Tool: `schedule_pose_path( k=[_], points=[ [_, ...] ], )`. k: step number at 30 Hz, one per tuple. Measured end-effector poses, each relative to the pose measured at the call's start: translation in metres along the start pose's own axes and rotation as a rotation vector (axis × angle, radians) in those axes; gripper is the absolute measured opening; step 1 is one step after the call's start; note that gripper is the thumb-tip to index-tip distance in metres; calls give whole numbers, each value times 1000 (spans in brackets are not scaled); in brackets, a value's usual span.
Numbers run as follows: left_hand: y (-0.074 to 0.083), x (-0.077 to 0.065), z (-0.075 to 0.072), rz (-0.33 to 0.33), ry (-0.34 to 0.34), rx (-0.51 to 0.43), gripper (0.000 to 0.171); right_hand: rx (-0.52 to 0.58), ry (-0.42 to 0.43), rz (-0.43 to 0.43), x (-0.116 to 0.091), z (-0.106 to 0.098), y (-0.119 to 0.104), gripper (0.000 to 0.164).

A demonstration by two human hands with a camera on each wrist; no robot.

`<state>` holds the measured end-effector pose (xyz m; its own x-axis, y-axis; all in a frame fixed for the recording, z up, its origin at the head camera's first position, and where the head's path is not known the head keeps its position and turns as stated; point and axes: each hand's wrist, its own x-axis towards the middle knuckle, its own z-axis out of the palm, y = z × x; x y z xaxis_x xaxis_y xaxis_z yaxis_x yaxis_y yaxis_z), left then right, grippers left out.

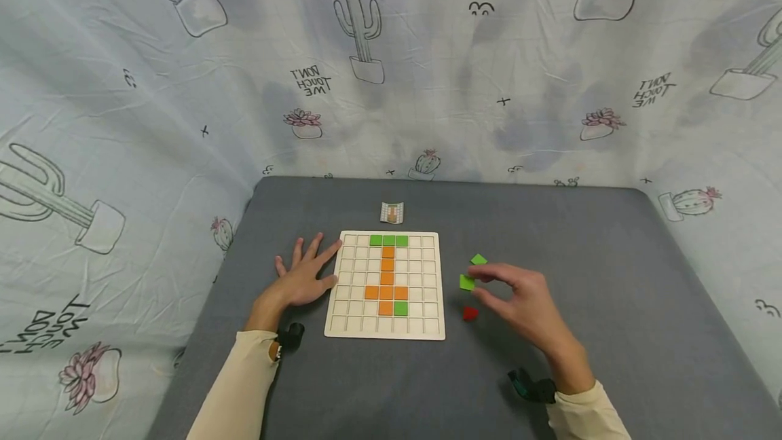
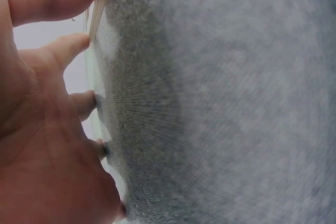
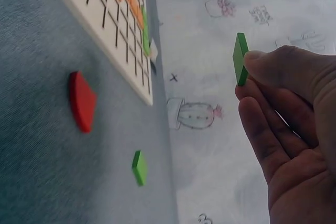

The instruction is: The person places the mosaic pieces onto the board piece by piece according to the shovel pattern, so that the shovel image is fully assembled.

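My right hand (image 1: 519, 301) pinches a green square tile (image 3: 240, 59) between thumb and fingertips, raised above the table to the right of the board. Under it lie a second green tile (image 1: 479, 259) and a red piece (image 1: 470, 313) with a curved edge. The pale gridded board (image 1: 427, 321) holds green tiles (image 1: 389, 240) in its top row, a column of orange tiles (image 1: 387, 265) below, and one green tile (image 1: 400, 308) low down. Fingers spread, my left hand (image 1: 301, 280) rests at the board's left edge, its index finger and thumb touching that edge.
A small picture card (image 1: 392, 213) with a grid pattern lies behind the board. Grey cloth covers the table (image 1: 580, 257). A curtain (image 1: 427, 53) printed with cacti hangs at the back and sides.
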<state>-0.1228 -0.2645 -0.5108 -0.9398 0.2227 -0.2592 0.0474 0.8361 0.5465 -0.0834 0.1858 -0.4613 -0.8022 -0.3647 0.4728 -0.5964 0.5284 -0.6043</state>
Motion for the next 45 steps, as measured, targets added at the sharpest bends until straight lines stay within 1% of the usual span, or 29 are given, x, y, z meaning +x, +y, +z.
schedule_pose_path(
  k=[6,11,16,24,30,33,37,45],
  points=[
    [2,-1,-1,7,5,-17,76,12,-59,0,14,5,-7,41],
    [-2,3,2,-9,-1,14,76,34,-87,-16,25,11,-14,42],
    [-6,5,3,-15,-2,23,77,73,-107,-22,35,21,-23,41],
    [-4,5,2,-27,-11,24,77,146,-162,10,49,40,-37,35],
    [-3,5,0,-25,-5,18,78,196,-199,19,54,56,-42,34],
    [-4,5,1,-19,1,18,78,209,-207,0,54,65,-42,33],
    [-4,5,1,-28,-5,27,78,223,-220,-13,55,78,-43,32],
    [-4,4,1,-13,3,15,77,279,-250,15,51,100,-46,29]
  ],
)
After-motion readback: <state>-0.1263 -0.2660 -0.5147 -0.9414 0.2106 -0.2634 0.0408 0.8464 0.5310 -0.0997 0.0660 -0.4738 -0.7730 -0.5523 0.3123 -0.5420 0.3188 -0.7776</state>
